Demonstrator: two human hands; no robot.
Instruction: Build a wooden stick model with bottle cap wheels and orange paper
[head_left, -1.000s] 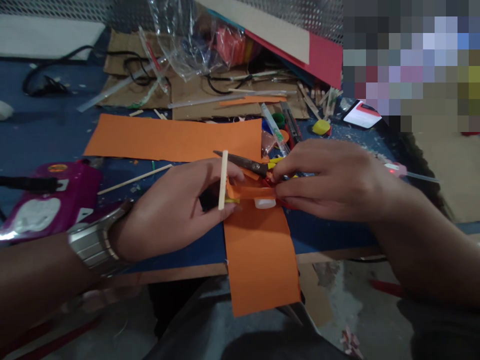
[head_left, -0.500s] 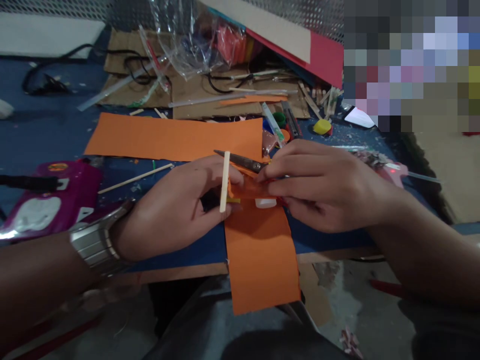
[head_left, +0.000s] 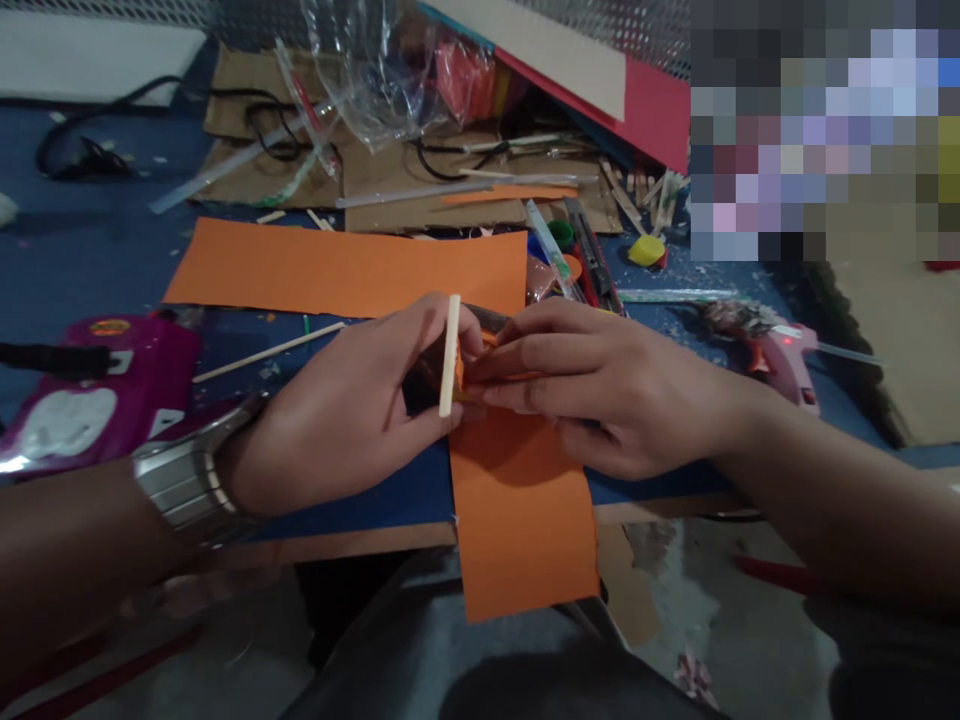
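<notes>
A short wooden stick [head_left: 450,356] stands nearly upright at the fingertips of my left hand [head_left: 352,400], which is closed with the thumb at its lower end. Folded orange paper shows just behind the stick. My right hand [head_left: 607,385] is closed too, its fingertips pinching that orange paper close to the left fingers. Much of the paper between the hands is hidden. Behind the fingers a dark strip of the scissors [head_left: 486,318] shows. Below the hands an orange paper strip [head_left: 525,510] hangs over the table's front edge.
Another orange strip [head_left: 345,268] lies behind my hands. A purple device [head_left: 105,390] stands at left, near a thin stick [head_left: 270,352]. A pink glue gun [head_left: 787,355] lies at right. Cutter knife [head_left: 590,250], bottle caps, cardboard [head_left: 420,200] and plastic bags fill the back.
My right hand has moved left, its fingertips now close against my left hand's. The scissors are mostly covered by the hands. My left hand and the stick stay nearly in place.
</notes>
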